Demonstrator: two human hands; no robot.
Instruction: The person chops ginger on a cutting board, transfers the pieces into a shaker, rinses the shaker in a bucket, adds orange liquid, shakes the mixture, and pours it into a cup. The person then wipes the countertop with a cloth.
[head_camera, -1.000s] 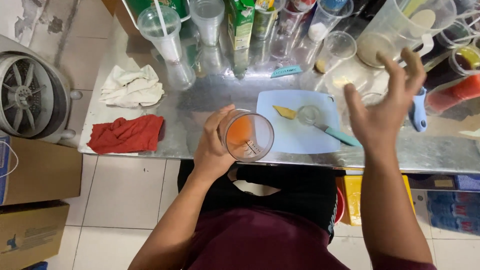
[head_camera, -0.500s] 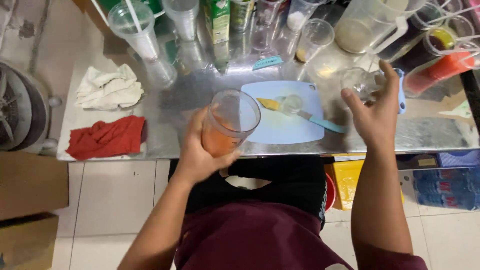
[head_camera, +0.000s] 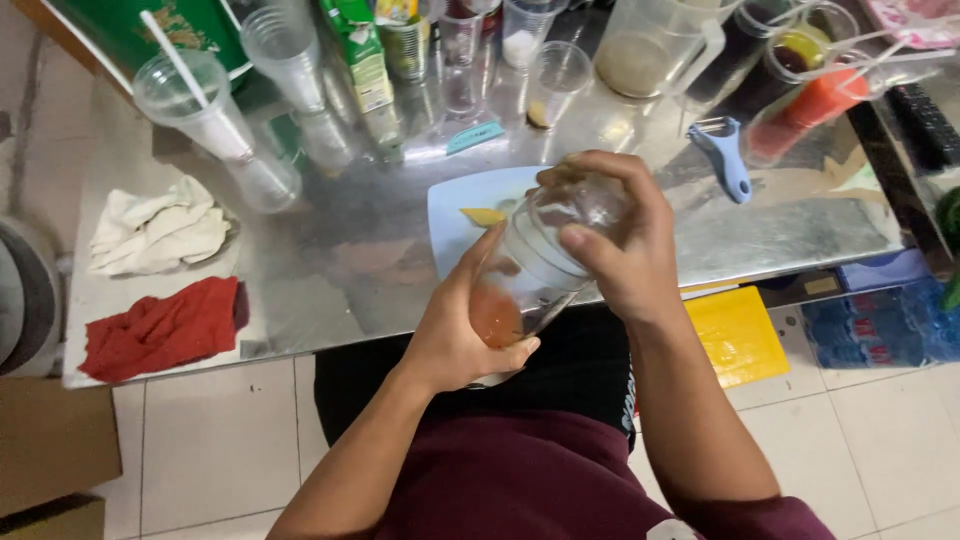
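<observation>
Both hands have come together: right hand (head_camera: 625, 240) now covers the cup it had been reaching away from.
Left hand (head_camera: 465, 335) is wrapped round the tilted clear plastic cup (head_camera: 530, 275) of orange drink at the counter (head_camera: 330, 260) edge; a slack grip could spill it. Green carton (head_camera: 360, 60) at eleven o'clock, yellow package (head_camera: 735, 335) at four.

Two cloths, one red (head_camera: 160, 328) and one white (head_camera: 155, 227), one blue peeler (head_camera: 725, 160), perhaps nine clear cups.

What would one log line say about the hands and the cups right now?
left hand: grips orange-drink cup, tilted | right hand: clear cup over its mouth | behind: blue cutting board, steel table
</observation>
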